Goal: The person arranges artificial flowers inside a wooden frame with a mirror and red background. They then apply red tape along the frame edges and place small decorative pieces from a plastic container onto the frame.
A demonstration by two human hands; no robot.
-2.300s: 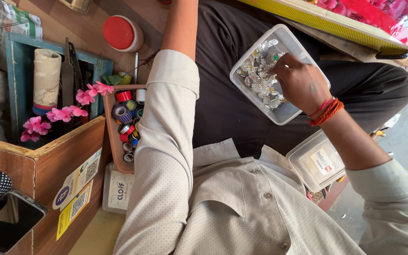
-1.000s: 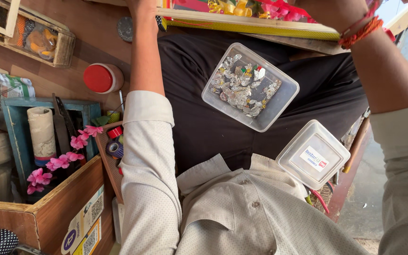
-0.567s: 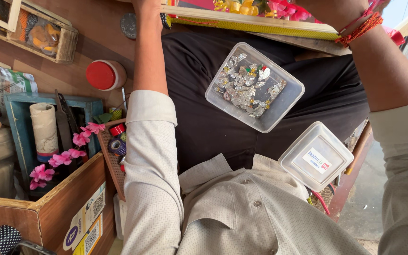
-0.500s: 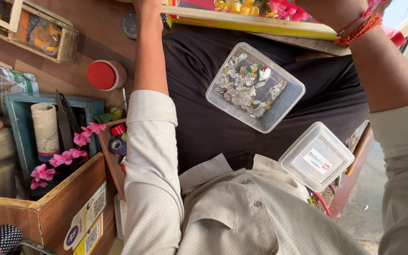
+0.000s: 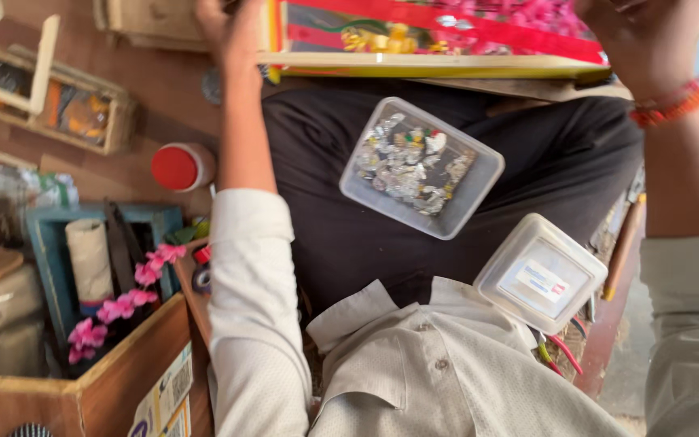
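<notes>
**Both hands at the ends of a decorated frame above the lap**

The left hand (image 5: 232, 28) grips the left end of a long flat frame with a pale yellow edge and a red, pink-flowered face (image 5: 438, 36), its fingers wrapped around the end so the grip is clamped on the frame. The right hand (image 5: 645, 40) sits at the frame's right end, with red and orange thread bangles (image 5: 673, 103) on the wrist; its palm is against the frame, but the fingertips run out of view, so I cannot tell whether that grip is closed on it or only resting there. The frame lies across the top of the view, level, just beyond the knees.

On the black-trousered lap (image 5: 341, 235), below the frame and between the two forearms, rests an open clear plastic rectangular tub filled with small silver and gold trinkets (image 5: 421, 166). Just beside it, nearer the body and to the right, lies a clear plastic lid with a white label (image 5: 540, 273), tilted against the pale grey buttoned shirt (image 5: 438, 372).

To the left of the left arm stands a round red-capped jar (image 5: 180, 166) on the brown floor. Nearer still, a teal-painted wooden box (image 5: 50, 243) holds a cream roll of paper (image 5: 91, 259), and a sprig of pink artificial flowers (image 5: 123, 303) lies along its edge. A plain wooden crate (image 5: 115, 380) sits in the lower left corner.
</notes>
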